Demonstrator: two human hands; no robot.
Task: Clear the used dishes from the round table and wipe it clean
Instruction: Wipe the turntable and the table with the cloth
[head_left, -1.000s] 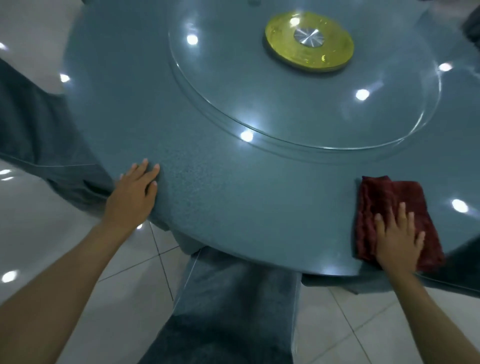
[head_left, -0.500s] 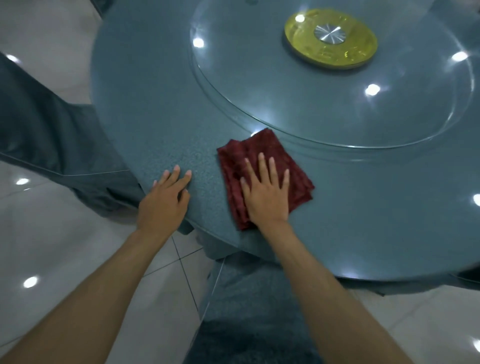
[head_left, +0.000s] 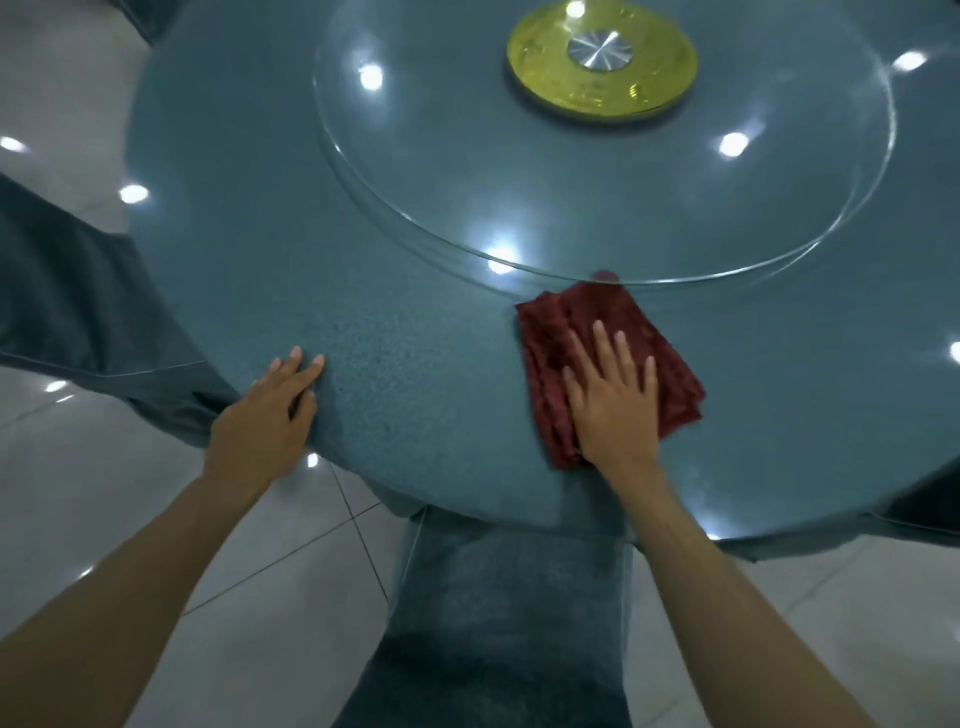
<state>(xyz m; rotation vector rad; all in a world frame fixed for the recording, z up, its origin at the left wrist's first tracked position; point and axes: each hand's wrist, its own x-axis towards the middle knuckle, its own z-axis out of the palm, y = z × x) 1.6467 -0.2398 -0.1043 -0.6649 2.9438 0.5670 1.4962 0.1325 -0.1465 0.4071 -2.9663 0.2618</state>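
Note:
A folded dark red cloth (head_left: 660, 338) lies flat on the blue-grey round table (head_left: 415, 322), just in front of the rim of the glass turntable (head_left: 571, 171). My right hand (head_left: 613, 395) presses down on the cloth with straight, spread fingers. My left hand (head_left: 267, 415) rests flat on the table's near left edge, fingers straight. No dishes are in view on the table.
A yellow disc with a metal hub (head_left: 602, 62) sits at the turntable's centre. Chairs in grey covers stand at the left (head_left: 78, 312), right below me (head_left: 509, 597) and at the far right (head_left: 924, 514). Glossy white floor tiles (head_left: 78, 493) surround the table.
My right hand slid the red cloth from the right edge far to the left near my left hand, then back rightward to the middle. My left hand kept its place on the edge.

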